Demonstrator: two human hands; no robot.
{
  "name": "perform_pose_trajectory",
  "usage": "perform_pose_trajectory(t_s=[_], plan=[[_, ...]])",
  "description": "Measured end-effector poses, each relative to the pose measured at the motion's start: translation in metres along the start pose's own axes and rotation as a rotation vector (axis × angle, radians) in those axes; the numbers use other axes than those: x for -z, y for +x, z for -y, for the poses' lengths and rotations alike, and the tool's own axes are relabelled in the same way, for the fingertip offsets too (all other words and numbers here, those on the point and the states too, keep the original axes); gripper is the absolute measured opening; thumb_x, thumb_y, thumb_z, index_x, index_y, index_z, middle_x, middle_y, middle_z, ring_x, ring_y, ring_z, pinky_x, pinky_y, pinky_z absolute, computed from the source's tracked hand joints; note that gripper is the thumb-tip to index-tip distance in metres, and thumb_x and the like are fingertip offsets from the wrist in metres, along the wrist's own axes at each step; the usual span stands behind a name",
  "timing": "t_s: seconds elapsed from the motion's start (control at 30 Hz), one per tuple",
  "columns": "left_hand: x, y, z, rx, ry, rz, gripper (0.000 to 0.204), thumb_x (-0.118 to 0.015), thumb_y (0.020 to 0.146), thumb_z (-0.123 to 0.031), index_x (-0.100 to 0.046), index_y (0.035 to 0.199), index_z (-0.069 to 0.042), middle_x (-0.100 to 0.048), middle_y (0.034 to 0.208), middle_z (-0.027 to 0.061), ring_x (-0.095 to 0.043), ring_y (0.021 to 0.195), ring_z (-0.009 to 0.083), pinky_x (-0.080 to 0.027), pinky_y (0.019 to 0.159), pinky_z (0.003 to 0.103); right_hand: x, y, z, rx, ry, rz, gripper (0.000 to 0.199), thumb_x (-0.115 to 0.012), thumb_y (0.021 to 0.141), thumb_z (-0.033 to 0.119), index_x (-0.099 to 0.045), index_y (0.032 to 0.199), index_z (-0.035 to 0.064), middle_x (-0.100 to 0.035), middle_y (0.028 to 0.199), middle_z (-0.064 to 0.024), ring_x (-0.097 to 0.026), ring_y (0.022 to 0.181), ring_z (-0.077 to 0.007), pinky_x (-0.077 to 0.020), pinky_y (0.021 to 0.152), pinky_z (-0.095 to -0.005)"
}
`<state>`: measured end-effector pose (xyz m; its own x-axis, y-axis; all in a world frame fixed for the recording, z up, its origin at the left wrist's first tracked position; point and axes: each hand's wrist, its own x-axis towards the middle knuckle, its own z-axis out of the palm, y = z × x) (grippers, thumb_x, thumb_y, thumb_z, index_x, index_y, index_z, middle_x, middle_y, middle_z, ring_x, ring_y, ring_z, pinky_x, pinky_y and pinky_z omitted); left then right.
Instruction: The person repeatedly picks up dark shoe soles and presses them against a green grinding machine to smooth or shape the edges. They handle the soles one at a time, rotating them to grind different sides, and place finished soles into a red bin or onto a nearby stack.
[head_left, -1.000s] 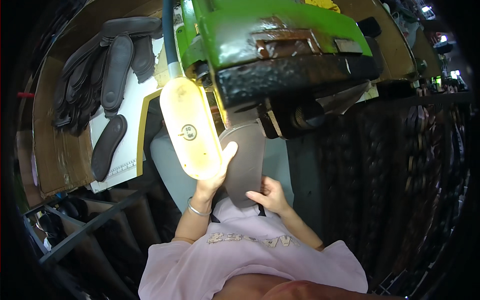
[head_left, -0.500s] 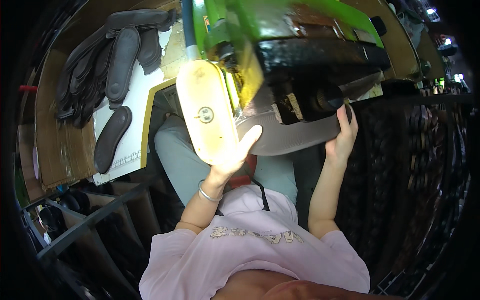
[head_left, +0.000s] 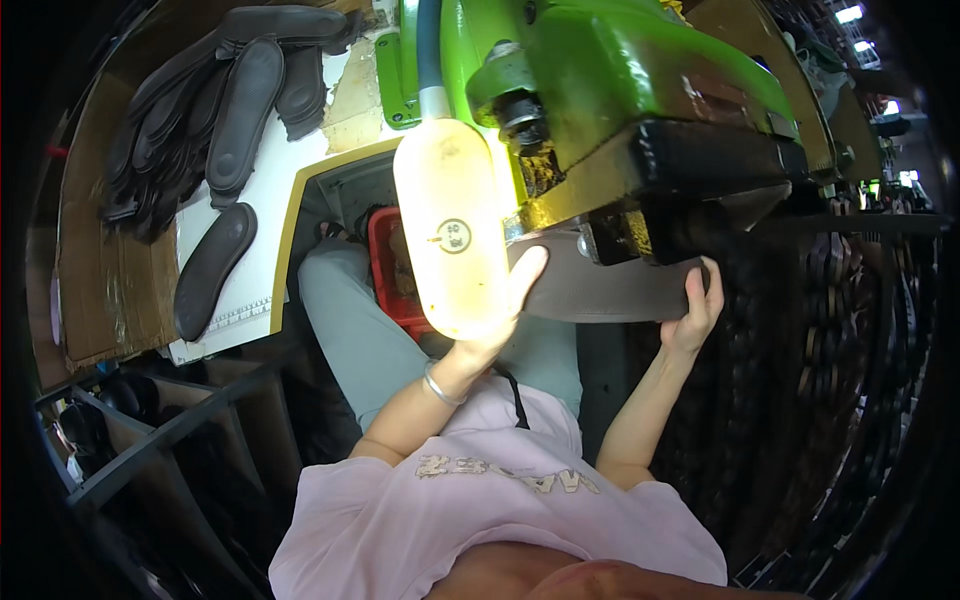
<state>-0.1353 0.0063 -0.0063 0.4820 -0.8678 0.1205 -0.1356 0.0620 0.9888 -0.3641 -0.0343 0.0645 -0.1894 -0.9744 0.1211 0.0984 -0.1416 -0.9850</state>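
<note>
A dark grey-brown shoe sole [head_left: 605, 295] is held under the head of a green sewing-type machine [head_left: 600, 80]; the machine covers its far part. My right hand [head_left: 695, 312] pinches the sole's right end, fingers curled over the edge. At its left end, my left hand [head_left: 512, 308] grips with the thumb on top. A bright oblong lamp [head_left: 452, 180] hides part of that hand, and its fingers are out of sight beneath.
Left on a white, yellow-edged table lie a pile of dark soles [head_left: 245, 110] and a single sole [head_left: 215, 270], beside cardboard [head_left: 110, 300]. Below are a red bin [head_left: 383, 262] and a metal rack [head_left: 190, 430]. Racks of dark soles [head_left: 830, 330] stand right.
The sole has turned under the machine head, and its near edge now lies straighter. Both hands keep their hold. The view has shifted, with the lamp further right and the red bin now showing.
</note>
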Motion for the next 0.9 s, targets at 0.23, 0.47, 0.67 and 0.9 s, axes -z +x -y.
perform_pose_trajectory(t_s=[0.23,0.47,0.67,0.9], plan=[[0.050,-0.005,-0.001,0.157,-0.460,0.101,0.028,-0.066,0.084,-0.005,-0.060,0.109,0.006,-0.066,0.099,0.0099,-0.061,0.090,0.0153,-0.047,0.083,0.027,-0.044,0.055,0.019,-0.220,-0.073,0.323,0.021,-0.059,0.089,0.020,-0.058,0.099,0.0017,-0.057,0.071,-0.0015,-0.044,0.042,-0.0029,-0.0281,0.031,-0.0162],[0.128,0.018,-0.024,0.150,-0.507,-0.024,0.026,-0.066,0.078,0.003,-0.060,0.103,0.008,-0.066,0.093,0.0095,-0.062,0.083,0.0141,-0.048,0.080,0.025,-0.083,0.019,-0.015,-0.309,0.060,0.591,0.023,-0.059,0.088,0.007,-0.053,0.108,-0.0020,-0.061,0.078,-0.0077,-0.057,0.048,-0.0107,-0.0442,0.035,-0.0196],[0.173,0.003,-0.011,0.246,-0.383,-0.066,0.017,-0.067,0.081,0.000,-0.059,0.096,0.003,-0.064,0.090,0.0069,-0.058,0.081,0.0105,-0.046,0.077,0.024,-0.118,-0.013,-0.014,-0.272,-0.009,0.610,0.031,-0.061,0.084,-0.001,-0.051,0.112,-0.0082,-0.062,0.088,-0.0139,-0.060,0.055,-0.0133,-0.0452,0.038,-0.0196],[0.146,-0.080,0.016,0.608,-0.343,0.267,0.016,-0.073,0.077,0.004,-0.057,0.079,-0.002,-0.065,0.084,0.0048,-0.060,0.075,0.0071,-0.051,0.068,0.021,-0.129,-0.006,-0.046,0.004,-0.228,0.586,0.038,-0.083,0.064,0.006,-0.062,0.095,-0.0038,-0.067,0.080,-0.0079,-0.063,0.065,-0.0114,-0.0504,0.056,-0.0236]])
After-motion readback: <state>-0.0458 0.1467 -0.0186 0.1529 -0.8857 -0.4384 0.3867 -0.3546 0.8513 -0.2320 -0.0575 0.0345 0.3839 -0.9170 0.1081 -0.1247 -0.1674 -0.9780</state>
